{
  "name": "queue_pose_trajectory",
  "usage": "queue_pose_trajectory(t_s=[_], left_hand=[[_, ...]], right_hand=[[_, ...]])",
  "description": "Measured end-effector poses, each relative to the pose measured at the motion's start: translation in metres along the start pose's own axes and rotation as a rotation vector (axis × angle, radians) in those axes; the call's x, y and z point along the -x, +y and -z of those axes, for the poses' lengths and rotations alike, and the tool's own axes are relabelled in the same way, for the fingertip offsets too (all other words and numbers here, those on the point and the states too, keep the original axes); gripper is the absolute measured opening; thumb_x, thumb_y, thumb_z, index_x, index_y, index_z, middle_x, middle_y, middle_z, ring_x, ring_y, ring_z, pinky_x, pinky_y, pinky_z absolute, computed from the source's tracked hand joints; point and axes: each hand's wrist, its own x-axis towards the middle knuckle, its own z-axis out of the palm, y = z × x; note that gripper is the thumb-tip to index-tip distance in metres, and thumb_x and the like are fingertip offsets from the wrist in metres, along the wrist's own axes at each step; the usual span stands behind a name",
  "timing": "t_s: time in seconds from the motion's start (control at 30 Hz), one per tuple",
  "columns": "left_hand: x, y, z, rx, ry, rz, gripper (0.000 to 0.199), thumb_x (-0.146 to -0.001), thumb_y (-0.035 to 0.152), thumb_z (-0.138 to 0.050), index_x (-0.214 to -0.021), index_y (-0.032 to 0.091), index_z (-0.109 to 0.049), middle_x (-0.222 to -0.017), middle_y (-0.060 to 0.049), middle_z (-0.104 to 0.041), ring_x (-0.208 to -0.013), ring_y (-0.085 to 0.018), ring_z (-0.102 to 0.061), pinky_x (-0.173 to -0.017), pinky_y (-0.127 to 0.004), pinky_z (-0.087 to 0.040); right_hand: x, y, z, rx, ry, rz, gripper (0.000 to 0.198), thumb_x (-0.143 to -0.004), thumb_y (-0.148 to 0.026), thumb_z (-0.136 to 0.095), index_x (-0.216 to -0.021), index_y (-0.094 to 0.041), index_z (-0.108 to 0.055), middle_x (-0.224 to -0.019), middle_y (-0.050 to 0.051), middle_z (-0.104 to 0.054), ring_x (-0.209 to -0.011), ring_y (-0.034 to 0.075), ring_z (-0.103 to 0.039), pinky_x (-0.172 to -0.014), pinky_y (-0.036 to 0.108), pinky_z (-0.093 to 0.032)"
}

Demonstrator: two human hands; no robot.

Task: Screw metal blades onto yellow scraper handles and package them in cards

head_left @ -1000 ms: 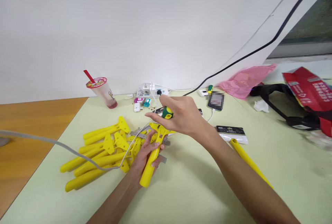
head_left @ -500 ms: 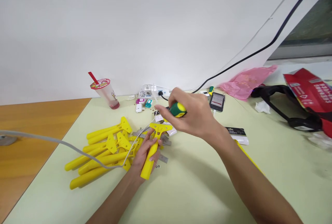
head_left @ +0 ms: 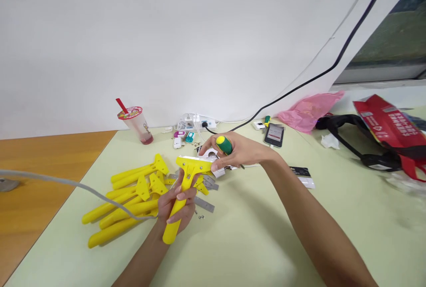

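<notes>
Your left hand [head_left: 166, 207] is closed around the handle of a yellow scraper [head_left: 187, 182], which is lifted in front of you above the table [head_left: 246, 233], its wide head pointing away and its handle slanting down toward you. Your right hand [head_left: 244, 148] has its fingers folded on a screwdriver [head_left: 224, 144], and its thumb is at the right end of the head; I cannot tell if it presses there or only touches. In my judgement, the step in hand is about the head and its two small fasteners, and the next move calls for a firm left grip and for right fingertips kept away from the pale, thin edge. The scraper looks like smooth plastic, with a round, thick handle and a flat head, broad like a letter T. The screwdriver's handle is plump, green and yellow. Near your left hand lie flat, grey metal strips [head_left: 204, 204], hard and dull, and tiny shiny metal pieces [head_left: 201, 217]; on the left, more yellow handles [head_left: 143, 209] are heaped loosely.
</notes>
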Motion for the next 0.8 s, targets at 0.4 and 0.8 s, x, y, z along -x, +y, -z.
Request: queue_pose_trajectory(t_s=[0.4, 0.8], left_hand=[[-0.004, -0.005, -0.006, 0.098, -0.255, 0.056, 0.078, -0.104, 0.009, -0.05, -0.173, 0.036, -0.027, -0.099, -0.005, -0.077, -0.072, -0.008, -0.076, -0.032, 0.001, -0.034], [0.006, -0.008, 0.021, -0.057, 0.041, 0.059, 0.083, -0.094, 0.023, -0.079, -0.166, 0.045, -0.042, -0.071, 0.008, -0.064, -0.023, 0.003, -0.019, -0.022, -0.005, -0.015]], right_hand=[[-0.013, 0.018, -0.014, -0.344, -0.171, 0.023, 0.055, -0.068, -0.03, -0.101, -0.081, -0.02, -0.049, -0.111, 0.005, -0.077, -0.053, 0.003, -0.051, -0.035, 0.016, -0.035], [-0.021, 0.034, -0.019, -0.51, -0.223, 0.092, 0.05, -0.074, -0.024, -0.097, -0.081, -0.02, -0.048, -0.079, -0.004, -0.068, -0.042, 0.001, -0.039, -0.031, 0.015, -0.024]])
